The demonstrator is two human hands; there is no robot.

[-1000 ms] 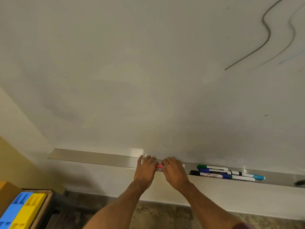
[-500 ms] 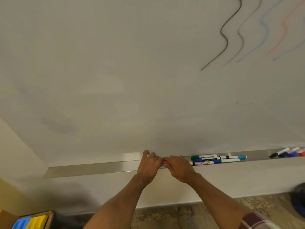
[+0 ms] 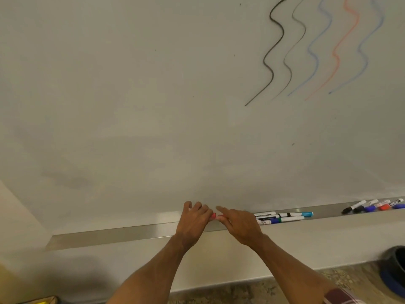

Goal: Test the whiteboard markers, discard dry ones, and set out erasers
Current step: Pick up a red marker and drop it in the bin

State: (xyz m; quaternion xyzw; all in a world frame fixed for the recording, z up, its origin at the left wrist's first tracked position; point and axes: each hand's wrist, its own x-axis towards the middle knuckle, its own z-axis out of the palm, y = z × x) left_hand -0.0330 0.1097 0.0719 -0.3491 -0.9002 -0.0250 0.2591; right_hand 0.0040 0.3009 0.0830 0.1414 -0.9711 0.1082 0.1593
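My left hand (image 3: 194,223) and my right hand (image 3: 240,227) meet over the metal marker tray (image 3: 114,235) under the whiteboard (image 3: 153,106). Both grip a red marker (image 3: 215,216); only a short red piece shows between the fingers. Just right of my right hand several capped markers (image 3: 285,217) lie in the tray. A second group of markers (image 3: 374,208) lies further right, with black, blue and red caps. Wavy test lines (image 3: 317,51) in black, blue and red mark the board's upper right.
A dark round bin (image 3: 394,268) stands on the floor at the lower right. A cardboard box corner with something yellow (image 3: 43,301) shows at the bottom left. The tray's left part is bare metal.
The view has swung right and up, so more test lines and the far marker group show. My hands stay together on the red marker; my right forefinger has lifted.
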